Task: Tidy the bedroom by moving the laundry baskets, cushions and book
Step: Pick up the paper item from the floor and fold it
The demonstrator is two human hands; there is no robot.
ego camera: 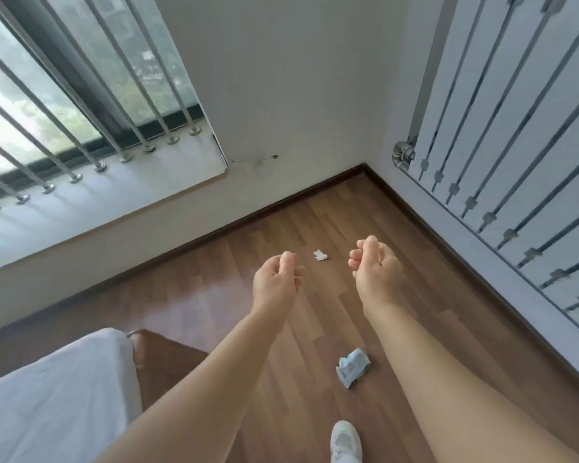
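Both bare arms reach forward over a wood-plank floor [281, 379] in a room corner. The left hand [274, 282] hangs in the air with its fingers loosely curled, holding nothing; the right hand [375, 269] is held just beside it, palm turned inward, fingers also loosely curled and holding nothing. The two hands are apart from each other and touch nothing.

No laundry basket, cushion or book shows in this view, so where they are cannot be told.

On the floor between the hands and beyond them lies a small white scrap [320, 255]. Nearer, between the forearms, lies a crumpled pale blue-grey wrapper [352, 367]. A white shoe [345, 441] stands on the floor at the bottom edge. At lower left is a bed corner with a white sheet [54, 396] on a brown wooden frame [161, 359]. A barred window [64, 95] fills the upper left, and a white railing [515, 145] runs along the right wall.
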